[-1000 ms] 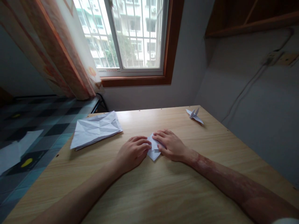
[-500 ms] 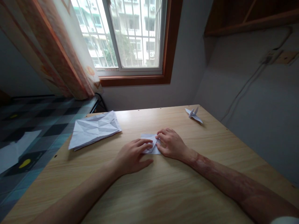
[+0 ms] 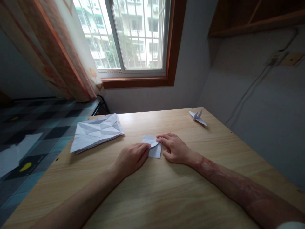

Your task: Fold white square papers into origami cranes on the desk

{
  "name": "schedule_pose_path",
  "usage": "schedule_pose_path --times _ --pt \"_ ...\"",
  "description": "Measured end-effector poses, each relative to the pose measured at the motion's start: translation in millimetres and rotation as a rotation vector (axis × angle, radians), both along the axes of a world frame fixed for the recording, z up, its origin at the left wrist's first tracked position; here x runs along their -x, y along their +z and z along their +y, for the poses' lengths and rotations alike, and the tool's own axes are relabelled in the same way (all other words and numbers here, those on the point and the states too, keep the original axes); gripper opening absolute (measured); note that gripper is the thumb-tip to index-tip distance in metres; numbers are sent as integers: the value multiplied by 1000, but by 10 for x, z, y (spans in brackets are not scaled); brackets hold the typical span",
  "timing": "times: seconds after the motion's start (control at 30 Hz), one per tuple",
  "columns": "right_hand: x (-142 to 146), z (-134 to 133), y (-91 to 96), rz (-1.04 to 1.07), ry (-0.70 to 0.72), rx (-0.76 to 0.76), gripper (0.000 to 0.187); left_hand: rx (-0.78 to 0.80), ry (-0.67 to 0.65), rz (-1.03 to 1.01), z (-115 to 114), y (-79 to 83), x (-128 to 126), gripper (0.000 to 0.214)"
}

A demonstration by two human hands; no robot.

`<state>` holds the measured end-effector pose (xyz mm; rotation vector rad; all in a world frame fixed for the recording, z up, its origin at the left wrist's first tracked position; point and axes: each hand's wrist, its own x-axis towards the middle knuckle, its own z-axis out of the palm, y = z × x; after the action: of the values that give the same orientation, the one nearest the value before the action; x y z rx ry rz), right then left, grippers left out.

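A small folded square of white paper [image 3: 155, 152] lies on the wooden table between my hands, its upper flap lifted and curved. My left hand [image 3: 133, 156] pinches the paper's left side, thumb and fingers closed on it. My right hand [image 3: 175, 148] rests at the right side, with its index fingertip on the flap's upper right corner. The right thumb is apart from the fingers, on the table just beside the paper. Part of the paper's left edge is hidden under the left fingers.
Creased white sheets [image 3: 97, 130] lie in a stack at the table's left. A folded paper crane [image 3: 197, 117] stands near the far right corner. Left of the table is a checked bedcover [image 3: 59, 127] with more white paper [image 3: 19, 152]. A window [image 3: 140, 35] is ahead.
The left hand has gone from spread fingers to a pinch on the paper. The paper has turned slightly and its flap is now lifted. The right thumb has come off the paper.
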<state>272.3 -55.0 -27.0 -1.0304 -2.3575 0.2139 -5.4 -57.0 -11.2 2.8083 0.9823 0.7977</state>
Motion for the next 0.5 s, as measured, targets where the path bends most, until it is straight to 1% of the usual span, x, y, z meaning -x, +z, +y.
schedule_pose_path --times 0.07,0.13,0.23,0.4,0.43,0.5 --pt "-2 3 0 8 29 5 60 26 44 -17 8 9 19 23" --pt "-1 6 0 19 39 1 51 61 67 -37 16 13 34 23" --pt "3 18 -12 31 28 -15 39 91 60 -54 17 16 41 22" --pt "0 53 -48 45 -1 -54 20 74 9 -47 -5 40 10 18" --pt "-1 55 -51 53 -8 -60 16 58 -8 -40 -6 45 2 22" --pt "-2 53 -52 81 -23 -67 12 10 -39 -22 -1 48 -11 42"
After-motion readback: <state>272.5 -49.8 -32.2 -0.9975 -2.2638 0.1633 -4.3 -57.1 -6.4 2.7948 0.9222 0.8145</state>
